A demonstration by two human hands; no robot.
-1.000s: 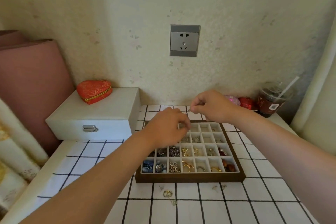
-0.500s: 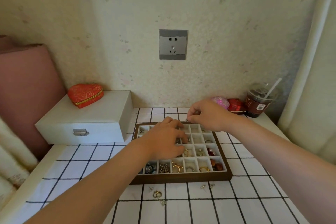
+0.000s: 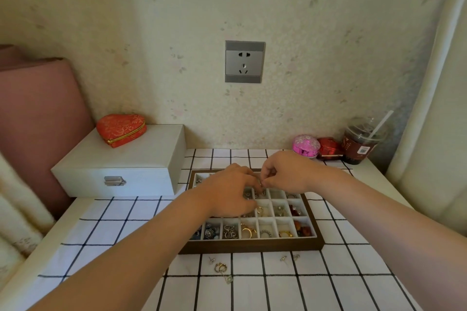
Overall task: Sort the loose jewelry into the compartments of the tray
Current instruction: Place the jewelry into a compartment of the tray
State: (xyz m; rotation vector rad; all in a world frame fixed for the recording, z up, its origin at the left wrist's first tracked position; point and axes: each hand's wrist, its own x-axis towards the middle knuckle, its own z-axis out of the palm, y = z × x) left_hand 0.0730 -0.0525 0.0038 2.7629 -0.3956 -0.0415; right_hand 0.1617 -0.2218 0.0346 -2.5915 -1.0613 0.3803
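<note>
Above the tray (image 3: pixel 252 247) of rings (image 3: pixel 230 231), left hand (image 3: pixel 227 194) and right hand (image 3: pixel 285 171) curl, fingertips (image 3: pixel 264 180) touching, hold unclear.

The checked tablecloth (image 3: pixel 278 290) bears the tray (image 3: pixel 252 247), a white box (image 3: pixel 131 159), loose earrings (image 3: pixel 221 267), a cup (image 3: pixel 361 144).

Both my hands over the tray (image 3: pixel 252 248).
My left hand (image 3: pixel 228 190) and right hand (image 3: pixel 285 171) meet fingertip to fingertip above the tray's middle rows. My right fingers pinch a tiny piece (image 3: pixel 262 184), too small to make out. Rings (image 3: pixel 247 230) fill near compartments. In front of the tray, a gold earring (image 3: pixel 221 267) and small studs (image 3: pixel 283 258) lie loose on the checked cloth (image 3: pixel 278 290).
</note>
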